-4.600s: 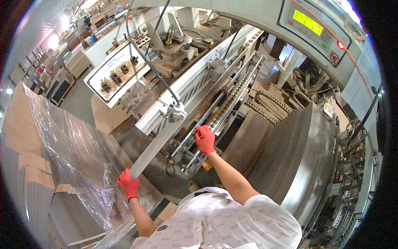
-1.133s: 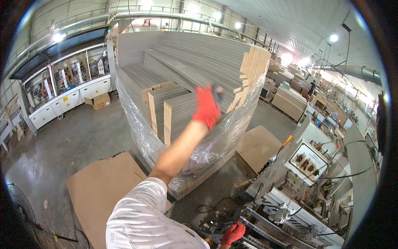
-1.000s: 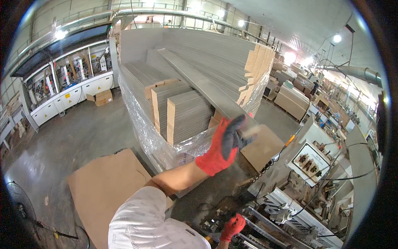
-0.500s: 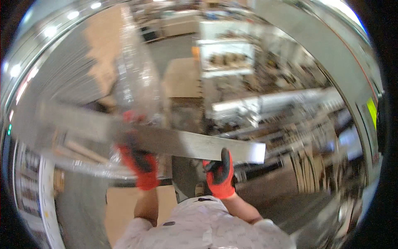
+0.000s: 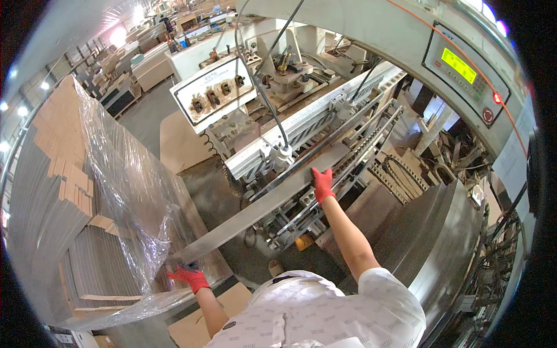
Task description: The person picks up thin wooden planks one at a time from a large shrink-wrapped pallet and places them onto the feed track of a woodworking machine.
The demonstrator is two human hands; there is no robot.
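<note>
A long, narrow grey board [image 5: 249, 213] slants from the lower left up to the machine's rails at the right. My right hand [image 5: 322, 185], in a red glove, is closed on the board's near edge, past its middle. At the lower-left end my left hand [image 5: 190, 277], in a red and black glove, holds the board from below; part of its fingers is hidden. The board's far part lies along the metal rails of the machine [image 5: 238, 165], close to a white clamp cylinder [image 5: 282, 156].
Plastic-wrapped stacks of boards [image 5: 125, 191] stand at the left. A control panel [image 5: 464, 72] with a lit yellow screen hangs at the upper right. A knobbed white panel [image 5: 213, 93] juts out ahead. Dark stacked panels [image 5: 426, 232] lie at the right.
My view has turned right toward the machine. The board has swung from roughly level to slanting up to the right, onto the rails. My right arm has stretched forward and my hands are farther apart.
</note>
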